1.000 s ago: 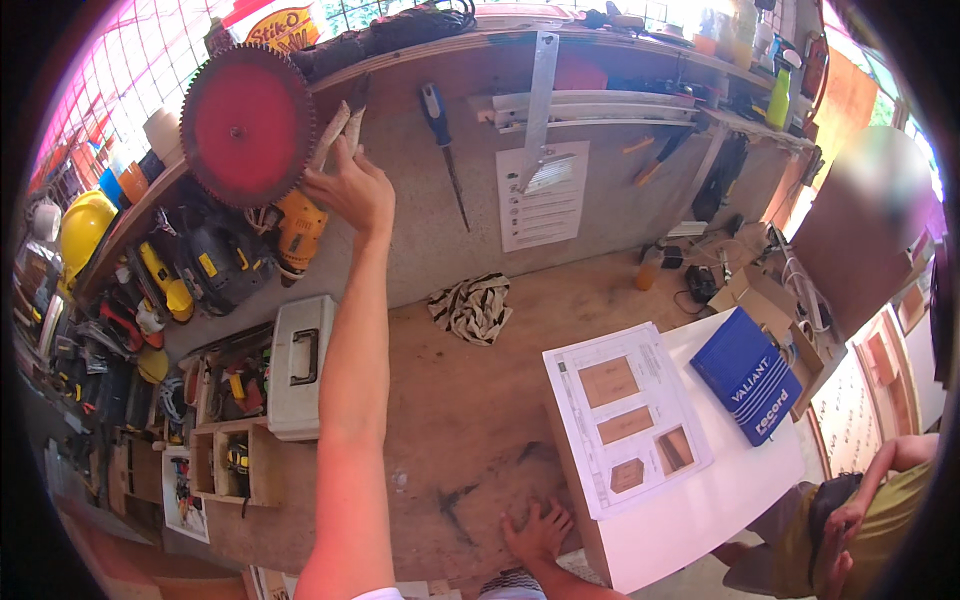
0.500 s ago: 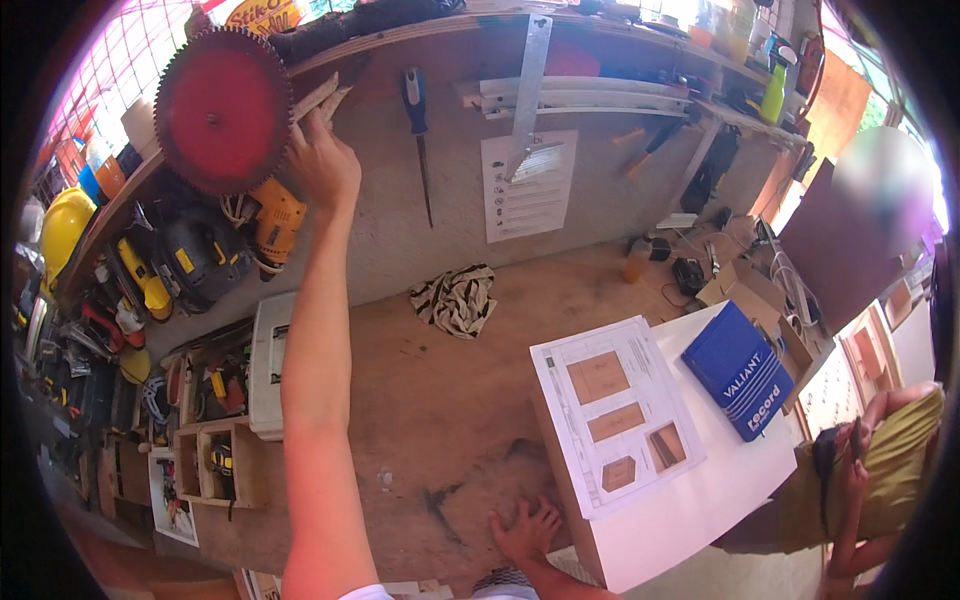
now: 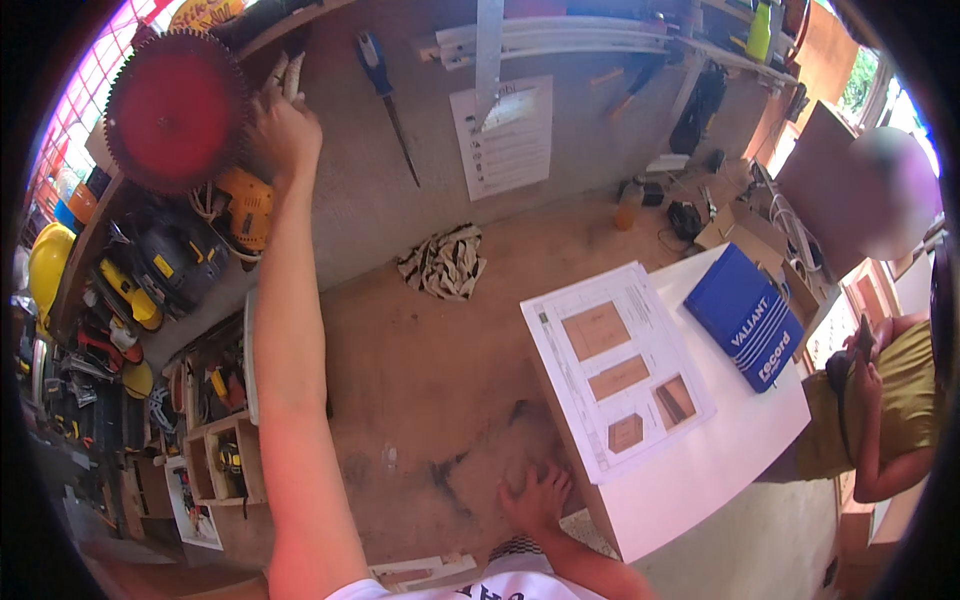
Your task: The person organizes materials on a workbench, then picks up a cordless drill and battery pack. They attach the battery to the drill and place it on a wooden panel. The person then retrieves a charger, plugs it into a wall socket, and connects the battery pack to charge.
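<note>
My left arm reaches up to the far left, and my left hand (image 3: pixel 285 135) is at the right edge of a round red saw blade (image 3: pixel 178 112) with a toothed rim. Its fingers are partly lost against the dark background, so their grip is unclear. Two pale, stick-like pieces (image 3: pixel 288 76) show right at the fingertips. Below the blade hangs a yellow-orange power drill (image 3: pixel 247 212). My right hand (image 3: pixel 538 497) rests palm down on the brown wooden bench (image 3: pixel 420 380), fingers spread and holding nothing, beside a white-topped box (image 3: pixel 690 480).
Printed drawings (image 3: pixel 610 360) and a blue record book (image 3: pixel 745 318) lie on the box. A striped cloth (image 3: pixel 445 262) lies farther back. A screwdriver (image 3: pixel 375 65) and metal ruler (image 3: pixel 488 55) hang on the wall. Wooden tool trays (image 3: pixel 225 440) stand left; another person (image 3: pixel 885 400) is at the right.
The view has tilted down, shifting the wall and bench upward in it. My left hand stays beside the saw blade, and my right hand stays flat on the bench.
</note>
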A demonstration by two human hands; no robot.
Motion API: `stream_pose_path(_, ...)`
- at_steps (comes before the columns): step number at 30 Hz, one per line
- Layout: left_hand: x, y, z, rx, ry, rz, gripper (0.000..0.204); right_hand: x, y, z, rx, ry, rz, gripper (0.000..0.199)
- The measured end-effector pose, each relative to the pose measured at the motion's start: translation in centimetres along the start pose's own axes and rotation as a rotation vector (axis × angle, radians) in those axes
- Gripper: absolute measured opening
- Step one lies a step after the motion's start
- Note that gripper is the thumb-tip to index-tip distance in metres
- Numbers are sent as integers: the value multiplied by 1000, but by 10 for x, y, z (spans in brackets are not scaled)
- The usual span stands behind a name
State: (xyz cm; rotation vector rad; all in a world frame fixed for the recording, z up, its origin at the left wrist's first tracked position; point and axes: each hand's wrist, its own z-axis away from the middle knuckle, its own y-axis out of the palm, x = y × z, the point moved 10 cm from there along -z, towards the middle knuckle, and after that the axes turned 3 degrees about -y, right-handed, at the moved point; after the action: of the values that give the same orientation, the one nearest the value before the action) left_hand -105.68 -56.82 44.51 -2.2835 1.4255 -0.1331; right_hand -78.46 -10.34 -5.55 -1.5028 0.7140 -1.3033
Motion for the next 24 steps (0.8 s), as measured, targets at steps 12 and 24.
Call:
stream_pose_path(12,26,48,-13,119,19,-343,51,0,4,5,28,-1,-38,74)
stream_pose_path(24,63,126,-14,-15,152,-28,85,-3,13,3,47,4,-45,74)
